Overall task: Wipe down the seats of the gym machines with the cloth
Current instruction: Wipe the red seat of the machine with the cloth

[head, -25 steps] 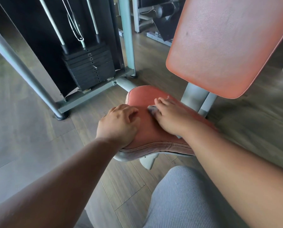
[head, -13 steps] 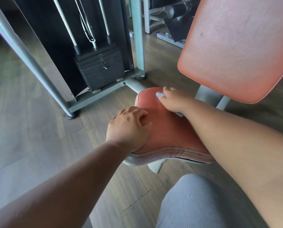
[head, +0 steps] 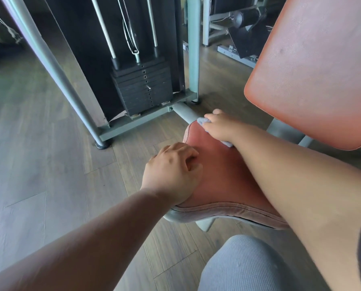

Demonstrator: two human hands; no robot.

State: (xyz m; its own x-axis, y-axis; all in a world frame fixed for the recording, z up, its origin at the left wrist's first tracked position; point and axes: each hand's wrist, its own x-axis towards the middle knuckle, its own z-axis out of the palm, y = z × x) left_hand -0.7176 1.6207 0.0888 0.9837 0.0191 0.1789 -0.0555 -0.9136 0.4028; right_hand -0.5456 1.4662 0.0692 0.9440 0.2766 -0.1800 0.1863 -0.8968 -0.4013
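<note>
Since a second ago the right hand [head: 221, 126] has slid the cloth [head: 203, 120] from the middle of the red seat [head: 219, 175] up to its far edge, while the left hand [head: 172, 175] stays on the seat's left edge, fingers curled over the rim. The right fingers bend down over the pale blue cloth, pressing it on the seat; most of the cloth is hidden under the hand, with a corner showing at the wrist. A red backrest [head: 316, 66] looms at right, cut off by the frame. Behind stand a black weight stack [head: 142, 87] on chrome rods and the grey frame [head: 49, 66] on a wooden floor [head: 32, 164]. The right forearm covers the seat's right side. A grey-clad knee [head: 238, 265] fills the bottom. No writing is readable.
</note>
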